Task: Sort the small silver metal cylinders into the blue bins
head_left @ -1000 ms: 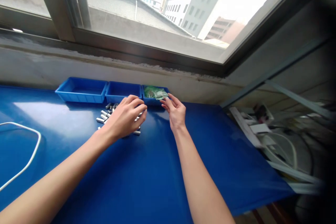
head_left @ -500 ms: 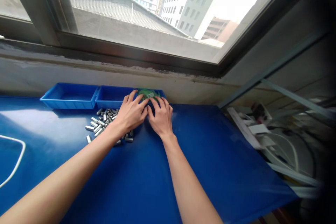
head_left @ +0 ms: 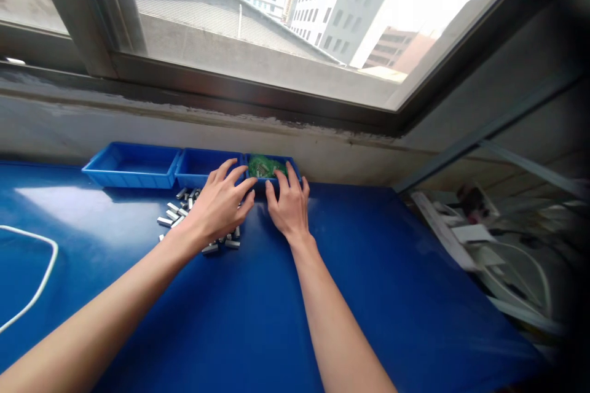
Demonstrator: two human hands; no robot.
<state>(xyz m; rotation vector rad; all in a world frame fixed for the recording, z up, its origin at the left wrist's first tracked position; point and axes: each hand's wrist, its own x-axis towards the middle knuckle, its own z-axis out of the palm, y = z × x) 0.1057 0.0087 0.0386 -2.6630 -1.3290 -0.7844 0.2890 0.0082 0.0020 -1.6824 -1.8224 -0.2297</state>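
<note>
In the head view, the only one, the right hand [head_left: 289,202] is reaching over the near edge of the right-hand blue bin [head_left: 260,182], and its fingers are standing apart, with a gap to the thumb; it is not closing around anything, though I cannot tell whether its fingertips are pressing on the green packet [head_left: 262,167]. This packet is lying inside that bin, ahead of the right hand and slightly to its left, and its long axis is running roughly from left to right, across the direction of the fingers. The right hand is being the nearer one, with fingers at the packet's right end. The left hand [head_left: 224,199] is hovering to the left of the packet, its fingers spreading loosely and holding nothing that I can see. Under and beside this hand, small metal pieces [head_left: 177,221] are lying scattered on the blue table [head_left: 258,307]. Ahead of it the middle bin [head_left: 188,178] is standing, and farther left of it the left-hand bin [head_left: 133,179].
</note>
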